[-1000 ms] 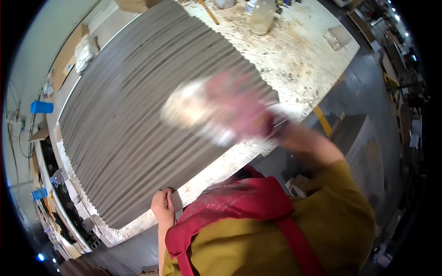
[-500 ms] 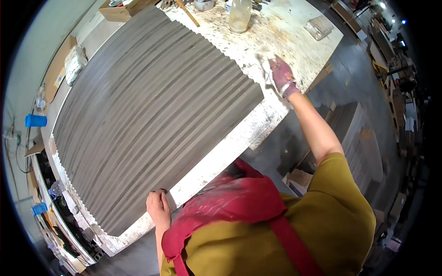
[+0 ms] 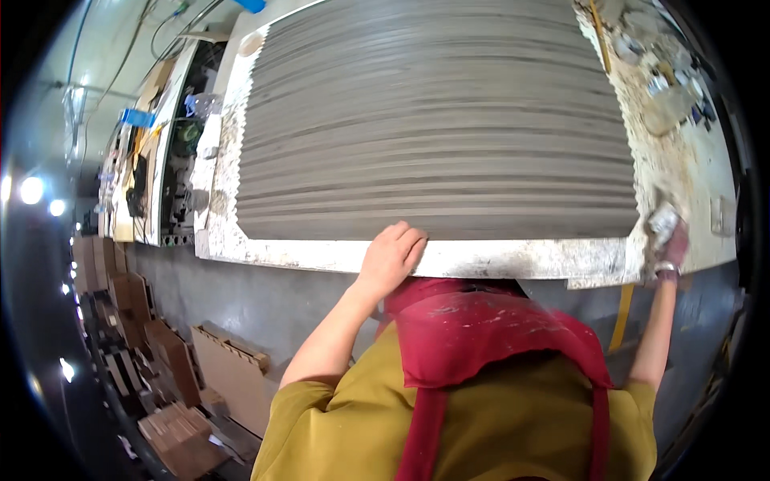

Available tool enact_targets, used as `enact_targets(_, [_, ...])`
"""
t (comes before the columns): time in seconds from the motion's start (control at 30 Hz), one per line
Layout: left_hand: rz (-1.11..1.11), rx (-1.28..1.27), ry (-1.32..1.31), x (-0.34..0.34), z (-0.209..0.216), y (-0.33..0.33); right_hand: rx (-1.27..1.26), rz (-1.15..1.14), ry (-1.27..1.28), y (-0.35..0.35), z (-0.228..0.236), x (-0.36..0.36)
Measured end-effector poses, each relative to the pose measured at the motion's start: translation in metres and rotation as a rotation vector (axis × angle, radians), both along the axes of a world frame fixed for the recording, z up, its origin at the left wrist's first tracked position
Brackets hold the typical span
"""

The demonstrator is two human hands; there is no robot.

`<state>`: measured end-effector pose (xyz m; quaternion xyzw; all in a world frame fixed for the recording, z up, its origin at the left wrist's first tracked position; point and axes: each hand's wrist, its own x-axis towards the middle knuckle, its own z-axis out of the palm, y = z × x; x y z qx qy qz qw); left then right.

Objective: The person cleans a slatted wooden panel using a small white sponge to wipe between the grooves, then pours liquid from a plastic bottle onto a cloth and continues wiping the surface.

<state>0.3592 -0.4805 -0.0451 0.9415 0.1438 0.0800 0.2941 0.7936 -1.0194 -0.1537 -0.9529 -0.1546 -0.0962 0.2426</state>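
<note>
A large grey ribbed panel [image 3: 441,136] lies on a white, stained worktable [image 3: 513,258]; its sides are finely jagged. My left hand [image 3: 393,256], bare, rests at the panel's near edge. Its fingers are curled and pressed together, and whatever they may hold is hidden. Past the panel's near right corner is my right hand [image 3: 676,244] in a purple-maroon glove. It is closed on a crumpled white rag [image 3: 664,220] lying against the tabletop, slightly blurred.
A clear jar [image 3: 667,111] stands at the table's right side among small clutter, near a thin wooden stick [image 3: 600,36]. A clear block-like item [image 3: 722,216] sits at the right edge. Left of the table is a shelf unit [image 3: 172,136]. Cardboard [image 3: 228,377] stands on the floor behind left.
My view has swung round, so the panel now lies level across it. My right hand with the rag has come nearer to the table's front edge. My left hand stays at the panel's near edge.
</note>
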Motion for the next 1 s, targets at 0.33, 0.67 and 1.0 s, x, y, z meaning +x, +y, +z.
enact_targets(0.33, [0.081, -1.220, -0.332, 0.111, 0.038, -0.049, 0.163, 0.733, 0.282, 0.317, 0.163, -0.218])
enact_targets(0.67, [-0.129, 0.584, -0.294, 0.011, -0.037, 0.000, -0.231, 0.512, -0.290, 0.279, 0.083, -0.143])
enact_targets(1.0, [1.235, 0.121, -0.050, -0.249, -0.024, 0.268, -0.248, 0.489, -0.322, 0.284, 0.076, -0.135])
